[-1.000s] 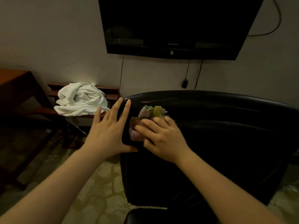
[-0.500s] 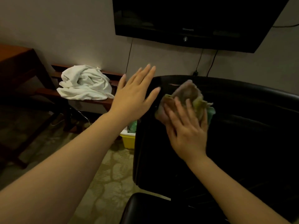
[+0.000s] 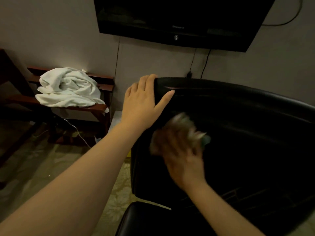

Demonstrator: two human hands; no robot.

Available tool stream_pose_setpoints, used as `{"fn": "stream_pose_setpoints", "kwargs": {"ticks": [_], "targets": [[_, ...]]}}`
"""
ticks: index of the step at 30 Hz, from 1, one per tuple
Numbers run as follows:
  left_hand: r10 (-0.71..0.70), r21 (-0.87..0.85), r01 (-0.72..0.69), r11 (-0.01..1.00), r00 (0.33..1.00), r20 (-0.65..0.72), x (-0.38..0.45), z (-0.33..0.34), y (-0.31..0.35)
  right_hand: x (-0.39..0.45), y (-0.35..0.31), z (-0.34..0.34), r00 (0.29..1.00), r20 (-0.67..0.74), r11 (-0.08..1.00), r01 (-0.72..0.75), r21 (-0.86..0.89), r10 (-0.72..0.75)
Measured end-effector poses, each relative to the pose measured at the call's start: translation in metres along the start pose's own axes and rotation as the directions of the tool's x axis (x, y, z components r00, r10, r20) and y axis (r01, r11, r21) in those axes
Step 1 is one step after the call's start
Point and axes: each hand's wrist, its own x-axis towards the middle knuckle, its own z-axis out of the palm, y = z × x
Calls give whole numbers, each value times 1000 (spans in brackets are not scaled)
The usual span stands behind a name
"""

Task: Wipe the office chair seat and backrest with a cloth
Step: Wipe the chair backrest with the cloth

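A black leather office chair fills the right half of the head view, its backrest (image 3: 247, 130) facing me and a corner of the seat (image 3: 144, 220) at the bottom. My left hand (image 3: 144, 103) grips the backrest's upper left corner, thumb on the front face. My right hand (image 3: 182, 157), blurred by motion, presses a crumpled multicoloured cloth (image 3: 190, 130) against the left part of the backrest, below my left hand.
A wooden rack (image 3: 100, 106) with a heap of white towels (image 3: 68, 87) stands against the wall at left. A dark television (image 3: 179, 19) hangs above the chair, with cables running down the wall. Patterned carpet (image 3: 42, 167) lies at lower left.
My left hand went from hovering open beside the chair to gripping the backrest's top left corner. My right hand has swept the cloth downward along the backrest.
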Motion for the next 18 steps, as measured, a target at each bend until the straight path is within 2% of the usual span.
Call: {"fn": "stream_pose_setpoints", "kwargs": {"ticks": [1, 2, 3, 5, 7, 8, 9, 10, 11, 12, 13, 14, 15, 16, 17, 18], "targets": [[-6, 21, 6, 1000, 1000, 4, 0, 0, -1, -25, -5, 14, 977, 116, 983, 184, -19, -181], [0, 40, 0, 999, 1000, 8, -1, -1, -2, -53, -6, 25, 920, 226, 943, 331, -18, -319], [12, 54, -12, 998, 1000, 11, -2, -1, -2, -80, -2, 31, 881, 289, 920, 392, 2, -375], [27, 75, -28, 997, 1000, 16, -4, -3, -2, -115, 12, 30, 885, 272, 923, 383, 37, -378], [24, 97, -25, 995, 1000, 13, -6, -4, -1, -118, 31, 11, 922, 189, 939, 344, 0, -338], [19, 105, -21, 994, 1000, 12, -7, -3, 0, -111, 41, 0, 958, 122, 964, 264, -25, -259], [13, 109, -14, 994, 1000, 11, -8, -1, 0, -97, 50, -11, 994, 56, 994, 100, -36, -98], [3, 105, -3, 995, 1000, 3, -8, 1, 1, -79, 55, -19, 993, -12, 992, -120, -47, 120], [-10, 96, 12, 995, 1000, -12, -8, 2, 3, -61, 56, -24, 946, -65, 945, -321, -55, 318], [-29, 90, 32, 995, 999, -31, -9, 3, 5, -49, 50, -20, 901, -85, 901, -431, -52, 426], [-55, 89, 59, 994, 997, -47, -9, 5, 7, -45, 40, -10, 909, -71, 908, -415, -51, 411], [-83, 96, 88, 992, 995, -55, -8, 6, 10, -53, 24, 4, 958, -25, 957, -286, -47, 285], [-111, 109, 116, 987, 992, -56, -9, 7, 12, -69, 7, 19, 996, 55, 997, -75, -30, 77], [-133, 120, 139, 983, 990, -54, -9, 7, 15, -89, -6, 32, 980, 144, 990, 140, 1, -139], [-136, 126, 143, 982, 989, -61, -11, 9, 18, -109, -10, 42, 931, 218, 955, 296, 15, -292], [-106, 139, 117, 983, 991, -84, -14, 10, 22, -120, -7, 45, 898, 261, 932, 361, 21, -354]]}}
